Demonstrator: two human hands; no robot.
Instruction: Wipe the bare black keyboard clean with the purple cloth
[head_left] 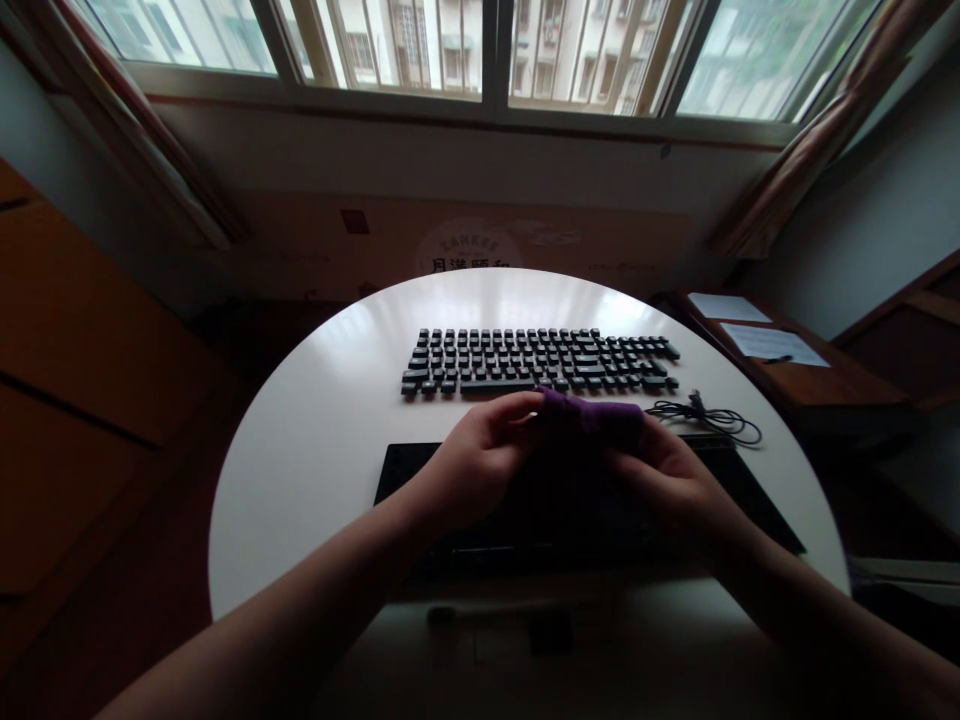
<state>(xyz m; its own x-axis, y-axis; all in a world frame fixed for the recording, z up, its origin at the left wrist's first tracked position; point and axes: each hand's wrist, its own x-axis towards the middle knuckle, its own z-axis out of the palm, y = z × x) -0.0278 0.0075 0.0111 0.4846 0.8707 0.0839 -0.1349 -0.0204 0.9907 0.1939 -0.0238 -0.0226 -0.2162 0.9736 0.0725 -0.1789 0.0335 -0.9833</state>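
Observation:
A purple cloth (pixel 600 418) is stretched between my two hands, above a black keyboard base (pixel 731 480) lying on the white table. My left hand (pixel 491 445) is closed on the cloth's left end, thumb and fingers pinching it. At the other end, my right hand (pixel 664 470) grips the cloth the same way. Beyond the hands, loose black keycaps (pixel 517 355) are laid out in keyboard order, with a long space bar (pixel 497 386) in the nearest row. My hands and forearms hide much of the base.
The round white table (pixel 300 450) has a curved edge all about. A coiled black cable (pixel 720 418) lies to the right of the base. A wooden side table (pixel 832 385) with papers (pixel 776 343) and a pen stands at right. A large window is behind.

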